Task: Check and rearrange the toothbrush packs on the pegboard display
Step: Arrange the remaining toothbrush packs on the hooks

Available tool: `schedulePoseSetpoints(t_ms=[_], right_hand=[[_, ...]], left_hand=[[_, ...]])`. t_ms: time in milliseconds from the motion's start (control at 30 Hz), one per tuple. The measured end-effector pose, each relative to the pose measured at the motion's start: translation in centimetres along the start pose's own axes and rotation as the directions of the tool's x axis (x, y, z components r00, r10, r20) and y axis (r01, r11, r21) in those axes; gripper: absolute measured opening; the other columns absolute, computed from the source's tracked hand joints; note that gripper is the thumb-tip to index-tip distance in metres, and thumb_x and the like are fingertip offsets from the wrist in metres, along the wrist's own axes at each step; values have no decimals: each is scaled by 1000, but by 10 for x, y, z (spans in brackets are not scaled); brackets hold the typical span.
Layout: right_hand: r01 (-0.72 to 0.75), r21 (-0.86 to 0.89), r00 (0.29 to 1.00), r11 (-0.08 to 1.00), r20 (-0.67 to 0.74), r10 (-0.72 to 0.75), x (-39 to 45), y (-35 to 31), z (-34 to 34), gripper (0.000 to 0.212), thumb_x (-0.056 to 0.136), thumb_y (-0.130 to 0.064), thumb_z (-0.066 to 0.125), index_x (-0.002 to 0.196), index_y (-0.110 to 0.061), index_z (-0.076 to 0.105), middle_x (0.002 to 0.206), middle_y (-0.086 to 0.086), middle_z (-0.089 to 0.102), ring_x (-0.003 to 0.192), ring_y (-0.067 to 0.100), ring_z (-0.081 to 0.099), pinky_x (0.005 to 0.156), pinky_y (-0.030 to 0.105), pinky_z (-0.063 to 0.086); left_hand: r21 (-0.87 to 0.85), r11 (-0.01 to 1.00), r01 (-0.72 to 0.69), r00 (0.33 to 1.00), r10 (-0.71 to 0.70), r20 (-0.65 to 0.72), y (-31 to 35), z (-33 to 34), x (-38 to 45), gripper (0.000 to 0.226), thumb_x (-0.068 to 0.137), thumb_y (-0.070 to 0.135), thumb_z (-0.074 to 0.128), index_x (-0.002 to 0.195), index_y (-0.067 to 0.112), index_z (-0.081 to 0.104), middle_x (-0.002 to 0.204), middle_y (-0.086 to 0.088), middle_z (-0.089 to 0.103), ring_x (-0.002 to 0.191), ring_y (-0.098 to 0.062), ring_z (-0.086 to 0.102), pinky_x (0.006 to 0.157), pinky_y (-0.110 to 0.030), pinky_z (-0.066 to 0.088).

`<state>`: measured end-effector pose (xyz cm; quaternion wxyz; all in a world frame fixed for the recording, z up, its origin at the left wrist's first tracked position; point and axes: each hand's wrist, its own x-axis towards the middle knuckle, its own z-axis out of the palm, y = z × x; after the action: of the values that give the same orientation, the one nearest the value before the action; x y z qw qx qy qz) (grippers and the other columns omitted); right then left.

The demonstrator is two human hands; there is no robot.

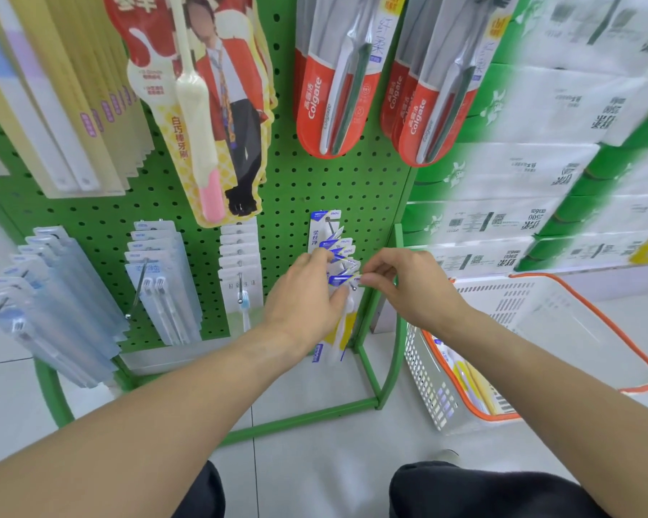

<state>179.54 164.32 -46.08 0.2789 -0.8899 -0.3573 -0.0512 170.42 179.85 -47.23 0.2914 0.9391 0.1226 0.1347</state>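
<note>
- A shop aisle, self-service retail.
- Green pegboard display [296,181] hung with rows of boxed toothbrush packs [337,263] on metal hooks.
- Branded red Colgate packs [326,99] up top.
- Stacked tissue bundles [539,151] shelved at right.
- White shopping basket [520,349] with orange handle on tiled floor [315,443].

Green pegboard [300,188] filling the upper left and centre of the frame, hung with toothbrush packs [335,256] on hooks. Pale tiled floor [315,435] below, bearing the green frame foot [300,418] centre and white basket [502,353] at right.
</note>
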Motion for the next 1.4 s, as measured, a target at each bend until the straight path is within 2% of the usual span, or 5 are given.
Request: schedulePoseSetpoints(t_ms=[233,400,833,1067,1400], right_hand=[[46,-100,987,994,-150,-61,48,-8,-8,14,98,-12,61,100,-8,75,93,8,68,88,23,60,80,32,45],[63,-322,998,945,33,-55,123,-8,12,17,95,-3,56,99,-1,73,99,19,71,92,37,66,80,47,55],[151,-515,966,844,259,-14,150,-37,25,27,91,5,58,103,-15,72,100,4,71,86,25,64,72,33,51],[90,-294,984,951,171,-41,139,-31,31,14,92,-7,65,102,-15,69,96,4,71,88,27,66,77,38,54],[143,-19,981,990,-128,-144,118,-44,15,16,97,-8,60,107,-9,73,98,1,57,76,9,51,71,19,33]], left_hand=[[-60,996,-71,996,68,-58,-1,4,10,24,95,26,66,118,20,67,114,1,65,90,-22,65,85,-40,52],[-2,997,-76,993,75,-91,-2,7,19,17,96,27,65,111,20,69,110,4,67,99,-19,62,83,-36,51],[53,995,-80,990,85,-115,-9,7,26,24,99,35,59,117,22,67,115,5,64,100,-23,63,82,-36,49],[-38,997,-63,988,56,-145,-6,11,29,23,98,30,61,116,18,70,115,1,66,100,-23,62,82,-36,49],[-161,985,-56,982,25,-187,-12,19,39,22,97,20,64,117,13,71,112,-7,66,99,-27,63,84,-42,51]])
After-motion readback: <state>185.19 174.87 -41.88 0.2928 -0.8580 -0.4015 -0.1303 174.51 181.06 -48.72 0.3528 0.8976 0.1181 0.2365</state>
